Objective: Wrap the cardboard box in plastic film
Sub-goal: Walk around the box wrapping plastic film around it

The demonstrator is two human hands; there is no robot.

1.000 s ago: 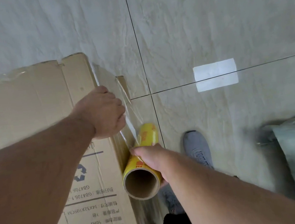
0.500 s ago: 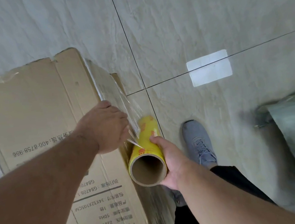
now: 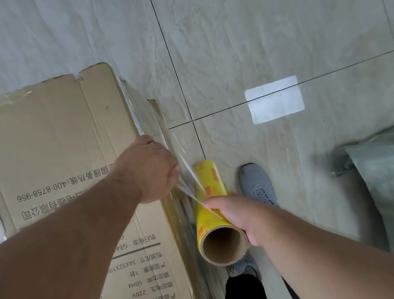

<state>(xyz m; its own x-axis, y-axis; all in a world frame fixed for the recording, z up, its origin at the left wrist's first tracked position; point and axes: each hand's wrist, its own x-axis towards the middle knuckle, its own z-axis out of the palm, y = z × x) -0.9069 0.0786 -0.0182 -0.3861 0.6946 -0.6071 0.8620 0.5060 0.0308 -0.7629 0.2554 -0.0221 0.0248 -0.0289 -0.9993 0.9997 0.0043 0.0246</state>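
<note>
Reaching across the cardboard box (image 3: 50, 146), the left hand (image 3: 148, 169) pinches the plastic film (image 3: 187, 184) at the box's 3 o'clock edge. The right hand (image 3: 238, 216) grips the yellow film roll (image 3: 211, 197), forearm extended from 5 o'clock.

One cardboard box (image 3: 51, 151), one film roll (image 3: 210, 192) (yellow), two hands, two shoes.

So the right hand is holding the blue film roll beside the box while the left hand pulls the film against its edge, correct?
Not quite: the head view shows the film roll is yellow, not blue. The rest holds: the right hand grips it beside the cardboard box, and the left hand holds the plastic film at the box's edge.
</note>
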